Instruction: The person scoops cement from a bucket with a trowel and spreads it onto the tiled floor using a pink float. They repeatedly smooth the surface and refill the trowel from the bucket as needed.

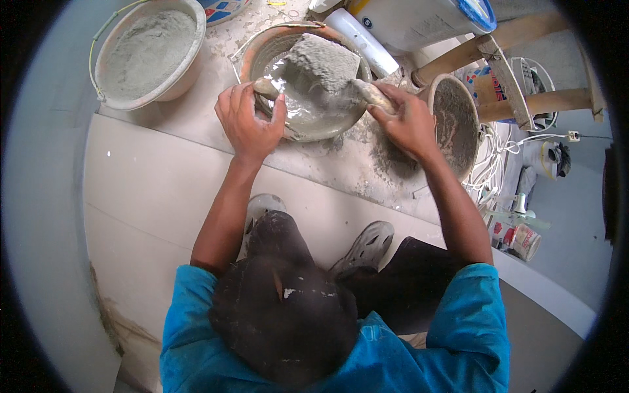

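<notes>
My right hand (409,121) is closed round the worn handle of a trowel (378,98). A thick load of grey mortar (324,62) covers its blade, above the bucket (303,136) in front of me. At the bucket's left side, my left hand (252,124) grips a rounded, mortar-smeared tool handle (266,88); whatever it joins is hidden in the bucket. Wet, shiny mortar (298,98) lines the bucket's inside.
Left of me stands a bucket (190,78) of grey powder. A tilted, dirty bucket (452,124) lies by my right forearm, near wooden bars (550,103) and tangled white cables (491,160). Behind are a white roll (362,42) and a large white pail (419,26).
</notes>
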A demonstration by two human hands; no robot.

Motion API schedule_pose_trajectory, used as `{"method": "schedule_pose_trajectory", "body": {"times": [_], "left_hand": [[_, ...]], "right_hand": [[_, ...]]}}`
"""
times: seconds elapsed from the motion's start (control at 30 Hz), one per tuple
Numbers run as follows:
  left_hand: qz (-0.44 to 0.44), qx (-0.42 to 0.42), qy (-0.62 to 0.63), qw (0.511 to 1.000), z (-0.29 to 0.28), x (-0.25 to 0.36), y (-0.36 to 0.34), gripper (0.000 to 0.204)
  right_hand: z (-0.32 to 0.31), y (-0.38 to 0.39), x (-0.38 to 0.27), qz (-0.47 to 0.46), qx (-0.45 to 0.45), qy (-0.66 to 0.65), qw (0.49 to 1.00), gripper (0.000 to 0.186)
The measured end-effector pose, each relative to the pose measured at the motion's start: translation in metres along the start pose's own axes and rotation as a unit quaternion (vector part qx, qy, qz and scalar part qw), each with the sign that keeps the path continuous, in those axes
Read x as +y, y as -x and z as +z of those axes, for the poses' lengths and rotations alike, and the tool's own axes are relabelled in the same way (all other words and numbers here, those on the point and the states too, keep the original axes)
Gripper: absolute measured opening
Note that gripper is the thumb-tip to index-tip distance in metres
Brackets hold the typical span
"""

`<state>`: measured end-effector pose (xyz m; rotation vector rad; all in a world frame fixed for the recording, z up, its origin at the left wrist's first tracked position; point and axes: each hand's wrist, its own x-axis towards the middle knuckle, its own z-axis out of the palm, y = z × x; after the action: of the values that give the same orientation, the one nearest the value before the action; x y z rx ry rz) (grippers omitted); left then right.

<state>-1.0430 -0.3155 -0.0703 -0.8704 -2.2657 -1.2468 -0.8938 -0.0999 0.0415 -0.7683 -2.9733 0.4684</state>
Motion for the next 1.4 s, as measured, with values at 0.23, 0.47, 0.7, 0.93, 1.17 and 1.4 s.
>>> {"method": "schedule_pose_trajectory", "body": {"times": [0.23,0.47,0.7,0.93,1.17,1.4], "left_hand": [[-0.009,-0.013,-0.005,1.0,0.003,-0.002,0.002,0.043],[-0.02,0.001,0.026,0.999,0.003,-0.002,-0.002,0.038],[-0.018,-0.03,0.047,0.998,-0.013,-0.001,-0.006,0.035],[0.01,-0.047,0.094,0.994,-0.009,0.0,-0.008,0.043],[-0.052,-0.021,0.146,0.988,0.003,0.004,-0.016,0.052],[-0.173,0.02,0.16,0.972,0.001,-0.001,-0.004,0.087]], "right_hand": [[0.035,0.023,-0.017,-0.099,0.077,0.217,0.968,0.057],[-0.014,0.014,-0.032,-0.148,0.099,0.215,0.96,0.058],[-0.03,-0.102,-0.157,-0.233,0.042,0.022,0.971,0.047],[-0.004,-0.157,-0.248,-0.312,0.104,0.019,0.944,0.049],[0.015,-0.083,-0.131,-0.21,-0.207,-0.015,0.955,0.037],[0.018,-0.113,-0.095,-0.272,-0.114,0.062,0.953,0.022]]}}
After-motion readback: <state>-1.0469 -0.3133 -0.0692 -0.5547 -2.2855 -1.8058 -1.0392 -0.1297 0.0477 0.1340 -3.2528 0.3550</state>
